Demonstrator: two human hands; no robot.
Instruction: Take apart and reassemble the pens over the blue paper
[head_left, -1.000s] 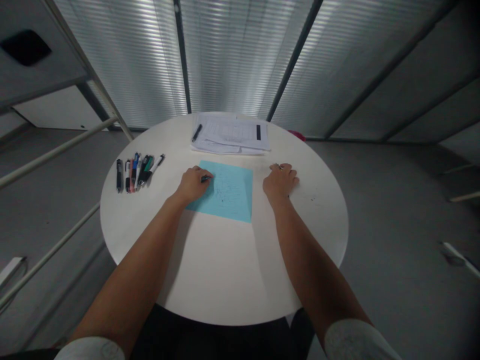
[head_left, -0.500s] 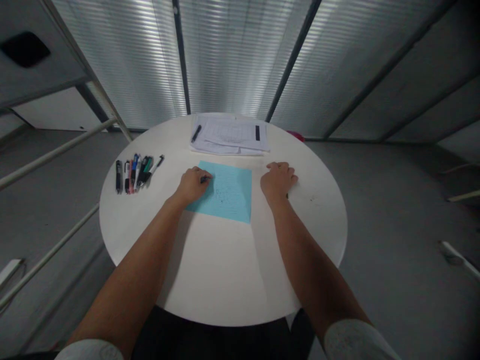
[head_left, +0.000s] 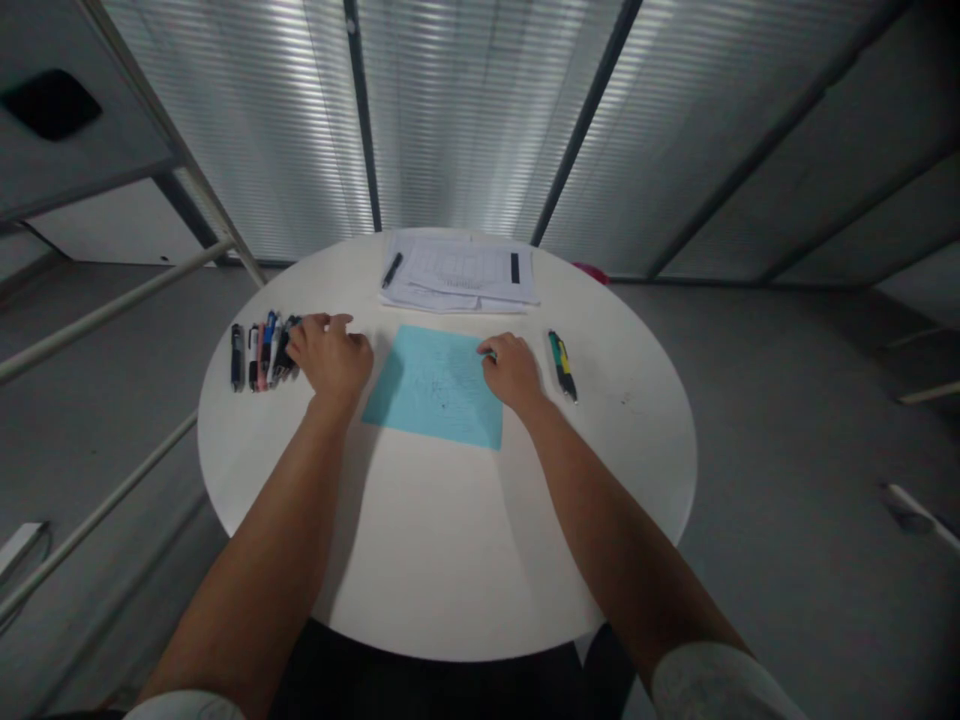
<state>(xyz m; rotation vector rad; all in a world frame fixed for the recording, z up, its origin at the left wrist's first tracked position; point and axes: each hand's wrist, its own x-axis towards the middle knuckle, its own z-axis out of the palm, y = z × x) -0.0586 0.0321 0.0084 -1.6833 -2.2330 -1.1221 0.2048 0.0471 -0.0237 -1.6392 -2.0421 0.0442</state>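
My left hand (head_left: 330, 358) is over the right end of a row of several pens (head_left: 262, 352) at the table's left. Its fingers are apart, and the pens under them are partly hidden. A light blue sheet of paper (head_left: 435, 385) with small writing lies between my hands. Over its right edge rests my right hand (head_left: 514, 370), with fingers curled together. A small dark spot shows at those fingertips, too small to name. Right of that hand, a green pen (head_left: 556, 352) and a yellow-and-black pen (head_left: 566, 370) lie side by side.
The round white table (head_left: 442, 540) stands before a ribbed translucent wall. A stack of printed papers (head_left: 457, 275) with a black pen (head_left: 392, 270) on it lies at the back edge. Pale metal rails (head_left: 112, 295) run along the left.
My left hand has moved left from the blue paper to the pens, and the dark pen no longer shows in it. My right hand has moved left onto the paper, uncovering two pens.
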